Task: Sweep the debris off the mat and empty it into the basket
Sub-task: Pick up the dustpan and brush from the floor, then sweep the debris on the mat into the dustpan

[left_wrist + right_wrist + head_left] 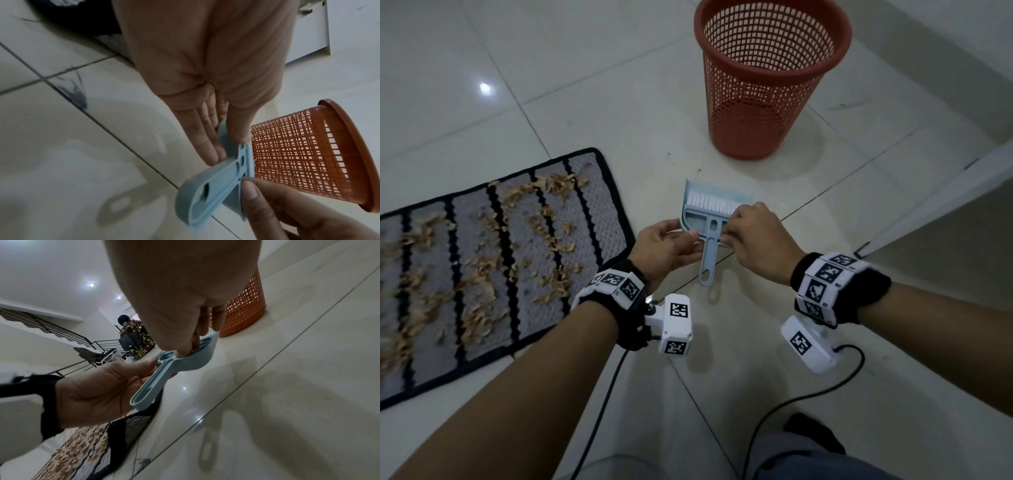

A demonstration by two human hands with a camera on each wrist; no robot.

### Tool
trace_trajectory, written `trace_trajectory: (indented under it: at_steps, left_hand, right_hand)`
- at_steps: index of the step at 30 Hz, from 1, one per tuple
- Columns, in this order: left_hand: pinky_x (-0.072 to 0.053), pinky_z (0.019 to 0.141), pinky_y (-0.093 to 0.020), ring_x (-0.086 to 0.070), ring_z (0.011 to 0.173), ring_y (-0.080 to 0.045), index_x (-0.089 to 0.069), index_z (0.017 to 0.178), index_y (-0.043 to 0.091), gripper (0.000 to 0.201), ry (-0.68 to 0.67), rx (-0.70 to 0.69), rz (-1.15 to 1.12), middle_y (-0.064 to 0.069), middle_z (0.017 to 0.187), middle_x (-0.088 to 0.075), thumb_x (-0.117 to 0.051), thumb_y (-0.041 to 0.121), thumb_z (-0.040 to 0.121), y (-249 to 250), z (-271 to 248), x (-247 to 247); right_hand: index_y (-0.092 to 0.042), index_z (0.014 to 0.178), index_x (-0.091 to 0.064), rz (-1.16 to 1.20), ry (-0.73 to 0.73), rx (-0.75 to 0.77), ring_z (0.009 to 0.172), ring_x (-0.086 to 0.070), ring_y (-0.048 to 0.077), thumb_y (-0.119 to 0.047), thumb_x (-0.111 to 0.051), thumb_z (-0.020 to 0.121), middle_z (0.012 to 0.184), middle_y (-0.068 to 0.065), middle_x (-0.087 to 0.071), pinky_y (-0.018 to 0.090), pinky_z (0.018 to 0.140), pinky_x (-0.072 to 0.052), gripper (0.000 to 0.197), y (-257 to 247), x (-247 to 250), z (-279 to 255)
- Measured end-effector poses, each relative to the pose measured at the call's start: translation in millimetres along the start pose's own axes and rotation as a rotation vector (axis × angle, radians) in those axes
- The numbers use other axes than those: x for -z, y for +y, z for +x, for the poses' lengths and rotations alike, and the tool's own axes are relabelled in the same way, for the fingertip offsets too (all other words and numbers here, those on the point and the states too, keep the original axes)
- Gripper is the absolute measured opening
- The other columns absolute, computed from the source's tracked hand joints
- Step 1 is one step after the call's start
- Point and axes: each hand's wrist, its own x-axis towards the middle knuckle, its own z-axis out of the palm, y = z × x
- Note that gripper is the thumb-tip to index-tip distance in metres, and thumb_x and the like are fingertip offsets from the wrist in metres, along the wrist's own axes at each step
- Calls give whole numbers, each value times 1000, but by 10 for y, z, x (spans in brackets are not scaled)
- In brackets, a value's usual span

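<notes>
Both hands on the dustpan [717, 209], brush [710, 202] nested inside: left hand [666, 245] pinching its left edge, right hand [756, 240] pinching the right, held above the floor [825, 205].

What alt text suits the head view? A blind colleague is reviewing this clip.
Two hands, left hand and right hand, hold a pale blue dustpan with its brush clipped in, above a tiled floor. A striped mat scattered with brown debris lies left; an orange mesh basket stands beyond.
</notes>
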Motion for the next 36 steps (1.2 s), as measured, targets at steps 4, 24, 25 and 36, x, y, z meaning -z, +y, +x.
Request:
trace_trajectory:
  at_steps: [4,24,25,36]
  left_hand:
    - [-58,67,-30,-73,76,-23,-53,125,-6,36,-17,1,17,-15,91,-72,-63,2,91,-1,-5,43]
    - [-60,57,-34,-71,66,-21,-42,132,7,28,17,-35,561,-15,95,-66,-32,14,106,636,-383,657]
    - [-59,57,-33,-69,63,-17,-42,131,10,28,63,-49,626,-12,94,-66,-32,17,106,701,-449,805]
    - [-52,59,-36,-61,69,-22,-46,129,21,28,320,-23,733,-14,95,-66,-36,28,104,874,-1532,2727]
  right_hand:
    - [-12,90,-69,-47,-60,66,87,-47,26,-21,-57,94,93,5,-61,41,76,-44,14,-17,-21,31]
    - [-28,81,-51,541,51,-10,71,-57,17,-42,-43,101,76,-2,-60,33,64,-44,26,-536,248,592]
    - [-29,76,-50,586,38,-2,69,-57,18,-43,-45,100,72,-3,-58,35,64,-48,28,-668,260,688]
    - [-5,113,-64,885,-324,49,88,-71,27,-19,-59,97,99,16,-71,44,69,-62,22,-2565,48,1424]
